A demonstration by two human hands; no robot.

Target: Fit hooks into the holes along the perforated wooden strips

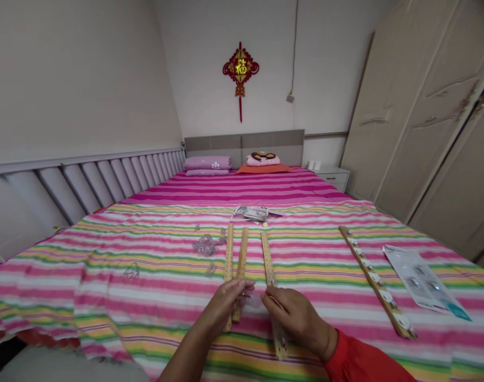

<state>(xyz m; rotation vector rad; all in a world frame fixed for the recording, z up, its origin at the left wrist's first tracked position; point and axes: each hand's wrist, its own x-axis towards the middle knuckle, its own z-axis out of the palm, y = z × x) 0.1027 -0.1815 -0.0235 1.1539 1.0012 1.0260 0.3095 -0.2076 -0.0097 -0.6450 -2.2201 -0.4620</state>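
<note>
Both hands meet over the striped cloth, with a small clear plastic piece [253, 301] between their fingertips. My left hand [227, 301] pinches its left side, just above two wooden strips with holes, the left strip [229, 252] and the middle strip [242, 252]. My right hand [300, 318] is closed at the piece's other side, fingers curled. Partly under that hand lies a third wooden strip [267, 254] with small bits on it. Left of the strips sits a pile of clear plastic pieces [205, 245], with single ones around it.
To the right lies a wooden strip [365, 262] carrying a row of white and metallic round fittings. Beside it is a clear blister pack [421, 281]. More packaging [253, 213] lies farther back, and a small tangle of thin wire-like bits [131, 272] at left.
</note>
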